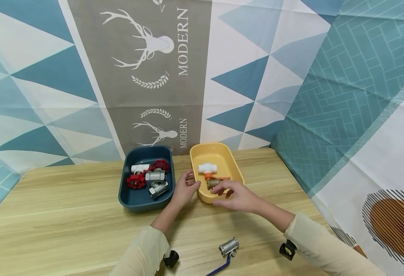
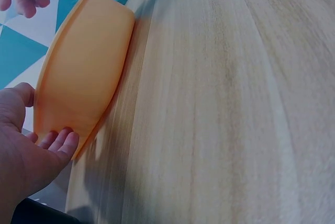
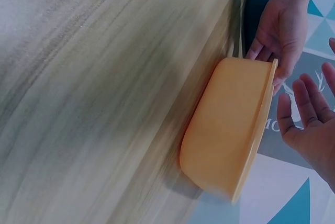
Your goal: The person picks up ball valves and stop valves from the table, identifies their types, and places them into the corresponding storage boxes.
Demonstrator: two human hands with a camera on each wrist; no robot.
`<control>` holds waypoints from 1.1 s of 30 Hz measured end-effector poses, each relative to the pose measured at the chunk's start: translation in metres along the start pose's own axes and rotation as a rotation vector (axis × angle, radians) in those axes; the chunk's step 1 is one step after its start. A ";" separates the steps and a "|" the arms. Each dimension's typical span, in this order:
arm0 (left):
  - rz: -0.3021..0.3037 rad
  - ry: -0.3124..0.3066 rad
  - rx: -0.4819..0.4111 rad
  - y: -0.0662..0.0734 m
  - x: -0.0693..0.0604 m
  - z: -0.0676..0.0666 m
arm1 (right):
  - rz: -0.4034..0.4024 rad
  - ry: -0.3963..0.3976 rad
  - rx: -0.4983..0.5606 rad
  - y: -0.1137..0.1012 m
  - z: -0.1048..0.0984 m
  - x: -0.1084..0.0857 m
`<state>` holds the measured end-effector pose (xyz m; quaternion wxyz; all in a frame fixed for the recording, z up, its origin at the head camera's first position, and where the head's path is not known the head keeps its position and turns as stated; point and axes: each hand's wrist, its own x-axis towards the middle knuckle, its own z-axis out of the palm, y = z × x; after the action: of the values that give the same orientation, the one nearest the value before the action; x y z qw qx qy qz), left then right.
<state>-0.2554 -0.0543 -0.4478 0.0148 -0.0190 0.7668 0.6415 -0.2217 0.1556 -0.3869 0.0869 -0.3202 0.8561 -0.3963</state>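
A yellow plastic bin stands on the table; my left hand holds its left side, thumb at the rim and fingers along the outer wall. In the left wrist view that hand is against the bin's wall. Above the bin's near right part hovers my right hand, fingers loosely bent, with nothing in it. Inside the bin lie a white plastic valve with an orange handle and a brass fitting, partly hidden by the right hand.
Left of the yellow bin is a dark blue bin with red-handwheel valves and metal fittings. A metal ball valve with a blue lever lies near the front. Patterned cloth hangs behind the table.
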 end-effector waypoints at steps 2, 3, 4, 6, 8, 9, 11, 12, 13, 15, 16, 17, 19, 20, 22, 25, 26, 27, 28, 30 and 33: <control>-0.005 0.001 -0.002 0.000 0.000 0.000 | -0.004 -0.015 0.005 0.000 0.001 -0.002; -0.001 0.001 0.001 0.000 0.000 0.000 | -0.006 -0.024 0.011 0.000 0.002 -0.004; 0.000 0.002 0.002 0.000 -0.001 0.000 | -0.012 -0.031 0.011 0.000 0.003 -0.005; 0.005 0.003 0.006 0.000 -0.001 0.000 | -0.021 -0.045 0.015 0.000 0.005 -0.008; 0.007 0.004 0.008 0.000 -0.001 0.000 | -0.041 -0.059 0.009 0.001 0.008 -0.010; 0.006 0.004 0.007 0.000 -0.001 0.000 | -0.048 -0.067 0.010 0.001 0.010 -0.012; 0.006 0.003 0.007 0.001 -0.001 0.000 | -0.064 -0.081 0.014 0.002 0.012 -0.014; 0.002 0.004 0.005 0.001 -0.001 0.000 | -0.071 -0.089 0.019 0.002 0.013 -0.015; -0.001 0.004 0.005 0.001 -0.001 0.000 | -0.076 -0.096 0.023 0.002 0.014 -0.016; 0.002 0.003 0.006 0.002 -0.001 0.000 | -0.083 -0.114 0.036 0.002 0.016 -0.017; 0.005 0.003 0.007 0.001 -0.001 0.000 | -0.085 -0.123 0.039 0.002 0.016 -0.017; 0.006 0.002 0.008 0.001 -0.001 0.000 | -0.089 -0.135 0.040 0.002 0.017 -0.017; 0.005 0.003 0.008 0.001 -0.001 0.000 | -0.096 -0.158 0.041 0.003 0.019 -0.018; 0.007 0.003 0.009 0.000 -0.001 0.000 | -0.102 -0.170 0.039 0.003 0.019 -0.019; 0.010 0.001 0.010 0.000 -0.001 -0.001 | -0.115 -0.194 0.029 0.003 0.021 -0.020; 0.013 0.001 0.009 -0.001 -0.001 0.000 | -0.128 -0.229 0.008 0.003 0.023 -0.022; 0.015 0.000 0.008 -0.001 -0.001 0.000 | -0.131 -0.240 -0.002 0.003 0.024 -0.023; 0.016 0.000 0.008 -0.001 -0.001 0.000 | -0.139 -0.247 -0.013 0.004 0.025 -0.024; 0.016 0.000 0.008 -0.001 -0.001 0.000 | -0.144 -0.255 -0.022 0.004 0.026 -0.024; 0.016 0.000 0.009 0.000 -0.001 0.000 | -0.161 -0.270 -0.035 0.004 0.027 -0.026; 0.015 -0.002 0.008 0.000 -0.001 0.000 | -0.182 -0.288 -0.050 0.004 0.028 -0.027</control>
<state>-0.2545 -0.0541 -0.4479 0.0106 -0.0125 0.7695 0.6385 -0.1913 0.1569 -0.4117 0.1643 -0.4519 0.8119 -0.3311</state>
